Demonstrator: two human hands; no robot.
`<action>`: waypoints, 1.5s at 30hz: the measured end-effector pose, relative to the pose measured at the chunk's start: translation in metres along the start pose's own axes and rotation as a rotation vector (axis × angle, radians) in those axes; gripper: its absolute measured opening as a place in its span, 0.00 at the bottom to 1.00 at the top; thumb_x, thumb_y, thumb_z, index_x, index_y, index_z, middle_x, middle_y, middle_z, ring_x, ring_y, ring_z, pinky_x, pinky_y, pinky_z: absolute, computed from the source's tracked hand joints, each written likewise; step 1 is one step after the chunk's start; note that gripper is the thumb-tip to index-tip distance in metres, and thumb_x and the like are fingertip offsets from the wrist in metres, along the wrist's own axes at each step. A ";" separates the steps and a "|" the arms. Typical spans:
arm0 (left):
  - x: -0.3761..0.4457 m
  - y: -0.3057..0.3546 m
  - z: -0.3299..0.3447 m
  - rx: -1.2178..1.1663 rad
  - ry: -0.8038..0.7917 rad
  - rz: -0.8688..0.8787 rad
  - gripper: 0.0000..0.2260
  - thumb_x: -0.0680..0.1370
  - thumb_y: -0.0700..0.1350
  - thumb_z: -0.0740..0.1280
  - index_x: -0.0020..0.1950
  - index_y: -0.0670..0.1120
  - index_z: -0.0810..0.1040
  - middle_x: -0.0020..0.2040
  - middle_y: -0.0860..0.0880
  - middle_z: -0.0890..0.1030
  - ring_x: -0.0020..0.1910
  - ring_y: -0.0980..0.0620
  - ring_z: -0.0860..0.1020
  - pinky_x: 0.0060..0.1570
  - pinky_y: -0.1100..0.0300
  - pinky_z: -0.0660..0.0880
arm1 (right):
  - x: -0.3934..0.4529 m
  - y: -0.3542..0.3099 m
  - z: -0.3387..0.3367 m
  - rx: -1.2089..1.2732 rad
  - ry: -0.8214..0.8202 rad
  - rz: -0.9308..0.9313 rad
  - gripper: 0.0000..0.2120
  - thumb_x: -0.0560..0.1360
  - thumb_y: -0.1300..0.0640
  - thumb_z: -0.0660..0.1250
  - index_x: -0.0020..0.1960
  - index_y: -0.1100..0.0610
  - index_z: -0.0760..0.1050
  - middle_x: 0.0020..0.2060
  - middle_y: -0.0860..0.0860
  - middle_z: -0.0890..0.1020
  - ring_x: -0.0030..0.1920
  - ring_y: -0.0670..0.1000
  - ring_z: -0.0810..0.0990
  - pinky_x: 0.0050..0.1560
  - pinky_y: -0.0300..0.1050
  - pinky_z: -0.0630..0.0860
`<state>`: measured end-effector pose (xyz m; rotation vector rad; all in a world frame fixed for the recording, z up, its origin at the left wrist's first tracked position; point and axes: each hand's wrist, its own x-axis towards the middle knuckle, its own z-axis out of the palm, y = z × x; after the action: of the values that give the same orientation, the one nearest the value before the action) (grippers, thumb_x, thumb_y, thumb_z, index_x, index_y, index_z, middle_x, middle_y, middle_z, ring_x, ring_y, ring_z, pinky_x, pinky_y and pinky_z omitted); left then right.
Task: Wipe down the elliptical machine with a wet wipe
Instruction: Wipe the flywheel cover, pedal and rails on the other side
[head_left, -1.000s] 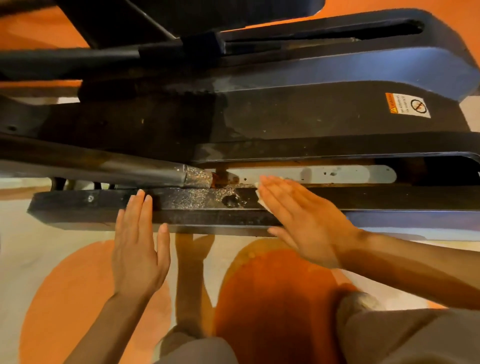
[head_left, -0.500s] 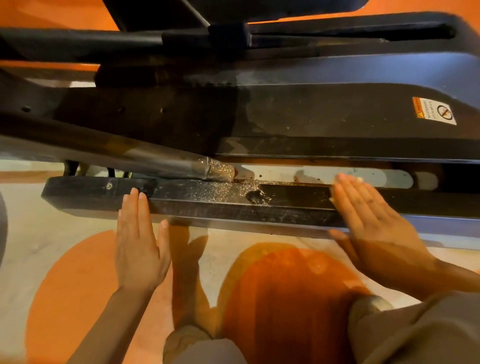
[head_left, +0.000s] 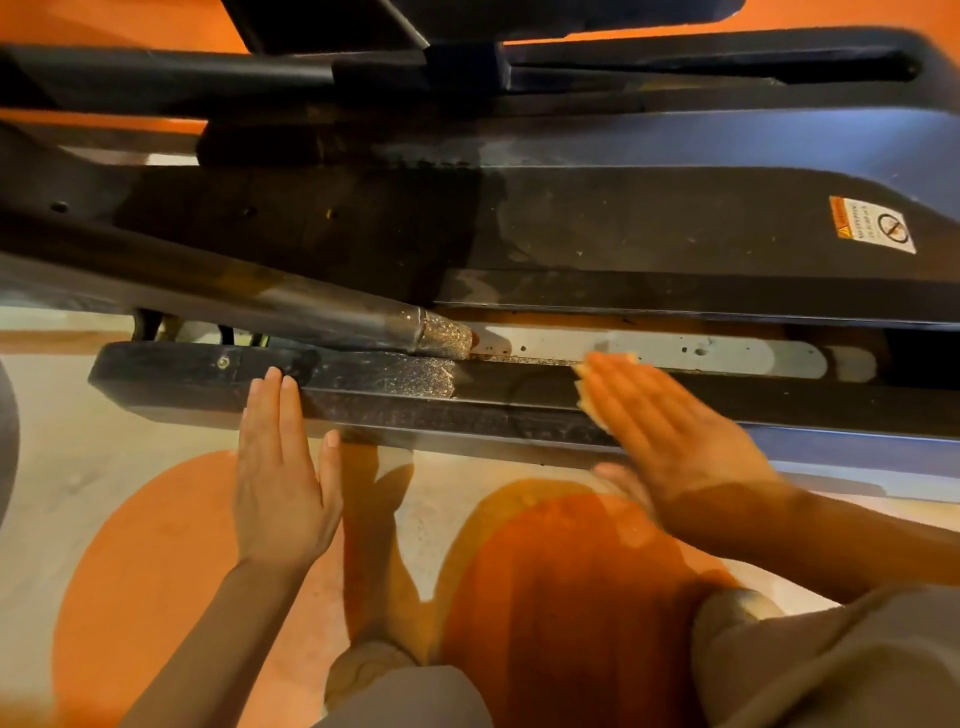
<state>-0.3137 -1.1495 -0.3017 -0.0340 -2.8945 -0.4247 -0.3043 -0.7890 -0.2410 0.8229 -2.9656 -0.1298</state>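
The black base rail (head_left: 395, 397) of the elliptical machine runs across the view, dusty and speckled at its middle. My right hand (head_left: 660, 431) lies flat on the rail right of centre, fingers straight, pressing a wet wipe (head_left: 589, 400) whose pale edge shows under the fingers. My left hand (head_left: 280, 467) rests flat against the rail's front face at the left, fingers straight, holding nothing. A steel tube (head_left: 291, 309) ends in a rusty tip above the rail.
Behind the rail a pale metal track strip (head_left: 727, 353) and the machine's black housing with a warning sticker (head_left: 872, 224). The floor (head_left: 83, 467) is beige with orange patches. My knees (head_left: 737, 613) are at the bottom edge.
My right hand slid right along the rail with the wipe, then came back left towards the middle. My left hand stayed on the rail's left part.
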 end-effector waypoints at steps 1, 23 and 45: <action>0.000 0.000 0.000 -0.001 0.004 0.001 0.29 0.84 0.54 0.50 0.79 0.36 0.57 0.80 0.40 0.57 0.80 0.44 0.52 0.76 0.42 0.57 | -0.019 0.013 -0.001 -0.010 -0.031 0.047 0.35 0.79 0.40 0.48 0.78 0.61 0.53 0.77 0.60 0.57 0.78 0.57 0.50 0.77 0.52 0.49; 0.001 0.016 0.008 -0.047 0.051 -0.044 0.31 0.83 0.54 0.52 0.79 0.34 0.52 0.80 0.38 0.52 0.80 0.44 0.47 0.77 0.46 0.51 | -0.033 -0.006 0.042 -0.216 0.137 -0.074 0.32 0.82 0.45 0.48 0.80 0.60 0.43 0.79 0.57 0.45 0.79 0.57 0.48 0.77 0.53 0.45; 0.003 0.018 0.009 -0.037 0.063 -0.043 0.31 0.83 0.53 0.54 0.78 0.33 0.52 0.80 0.36 0.52 0.80 0.41 0.48 0.77 0.47 0.50 | -0.017 -0.017 0.041 -0.113 0.166 -0.073 0.31 0.81 0.45 0.52 0.79 0.59 0.51 0.78 0.57 0.53 0.78 0.56 0.50 0.77 0.53 0.46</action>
<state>-0.3170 -1.1294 -0.3044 0.0356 -2.8301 -0.4779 -0.2847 -0.7920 -0.2841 0.8812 -2.7474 -0.2190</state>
